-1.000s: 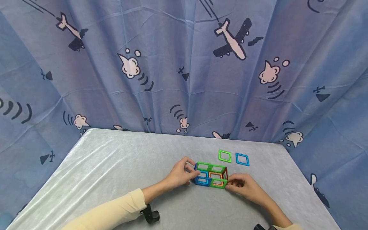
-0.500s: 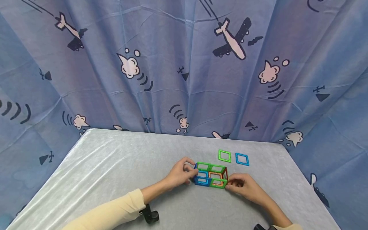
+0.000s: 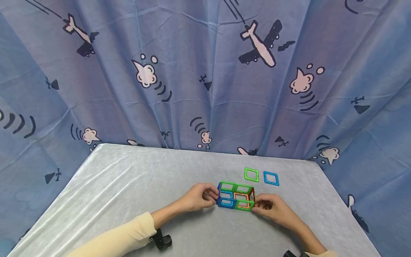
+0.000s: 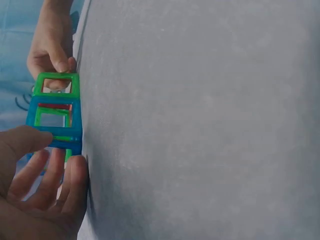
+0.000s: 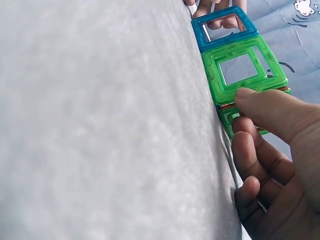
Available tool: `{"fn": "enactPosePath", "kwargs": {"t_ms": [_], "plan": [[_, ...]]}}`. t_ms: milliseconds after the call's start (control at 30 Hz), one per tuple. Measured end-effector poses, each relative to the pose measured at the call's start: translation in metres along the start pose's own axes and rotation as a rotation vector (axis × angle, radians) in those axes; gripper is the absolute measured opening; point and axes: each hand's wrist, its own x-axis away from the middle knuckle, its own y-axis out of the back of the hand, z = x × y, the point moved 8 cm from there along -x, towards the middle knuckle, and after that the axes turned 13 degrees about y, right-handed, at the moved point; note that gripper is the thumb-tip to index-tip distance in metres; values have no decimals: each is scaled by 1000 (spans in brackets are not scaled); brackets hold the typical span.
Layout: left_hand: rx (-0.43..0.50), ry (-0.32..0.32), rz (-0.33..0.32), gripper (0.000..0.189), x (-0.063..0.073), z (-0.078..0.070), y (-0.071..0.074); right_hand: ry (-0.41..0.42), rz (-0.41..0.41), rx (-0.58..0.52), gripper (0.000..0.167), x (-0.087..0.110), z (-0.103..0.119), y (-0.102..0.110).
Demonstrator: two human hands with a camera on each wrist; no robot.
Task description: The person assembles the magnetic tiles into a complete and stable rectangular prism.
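An open-topped box of magnetic tiles (image 3: 236,204), made of square frames in blue, green, orange and red, stands on the table. My left hand (image 3: 197,197) is at its left end, loosely bent fingertips against the dark blue end tile (image 3: 219,191). In the left wrist view its thumb (image 4: 30,140) lies by the blue tile's edge, fingers spread below. At the right end, my right hand (image 3: 273,207) pinches the front corner between thumb and index finger. The right wrist view shows that thumb on the edge of the green front tile (image 5: 215,80).
Behind the box, a loose green square tile (image 3: 251,169) and a loose blue square tile (image 3: 271,183) lie flat on the table. A pale cloth (image 3: 144,171) covers the table. A blue curtain (image 3: 179,117) with printed airplanes hangs along the back edge.
My left hand has come down from the box's upper left edge and back slightly left, to the lower end. My right hand and the box keep their places.
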Motion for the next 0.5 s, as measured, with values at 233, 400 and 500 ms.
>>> {"fn": "enactPosePath", "kwargs": {"t_ms": [233, 400, 500], "plan": [[-58, 4, -14, 20, -3, -2, -1, 12, 0, -25, 9, 0, 1, -1], [-48, 4, -21, 17, -5, -2, -1, 13, -10, -44, 10, 0, 2, -1], [-32, 7, -16, 16, -5, 0, 0, 4, -11, -58, 10, -1, 2, -1]]}}
